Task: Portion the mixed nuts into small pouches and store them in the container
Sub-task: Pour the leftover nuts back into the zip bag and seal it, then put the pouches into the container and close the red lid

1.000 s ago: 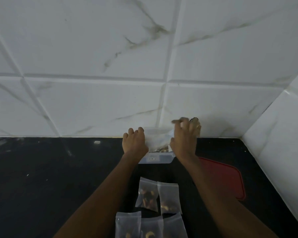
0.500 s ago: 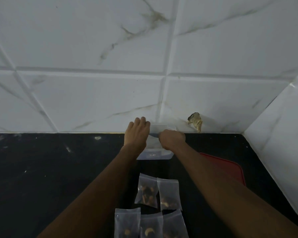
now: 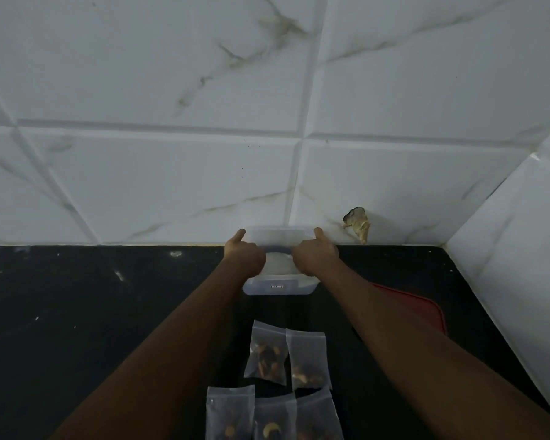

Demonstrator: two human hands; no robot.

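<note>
A clear plastic container [image 3: 279, 289] stands on the black counter against the tiled wall. Inside it lies a whitish plastic bag [image 3: 279, 264]. My left hand [image 3: 244, 255] and my right hand [image 3: 315, 254] are inside the container, on either side of the bag. Their fingers are curled on the bag, and one finger of each points at the far rim. The bag's contents are hidden. Several small clear pouches of mixed nuts lie closer to me, two side by side [image 3: 269, 355] [image 3: 308, 360] and a row of three [image 3: 273, 419] at the bottom edge.
A red lid [image 3: 426, 309] lies flat on the counter [image 3: 108, 312] to the right of my right forearm. The white tiled wall [image 3: 172, 185] meets a side wall at the right corner. A chipped hole with debris [image 3: 358, 223] marks the wall just right of the container.
Both hands have lowered the plastic bag from above the container down into it. They now sit low inside it, and the camera has tilted slightly.
</note>
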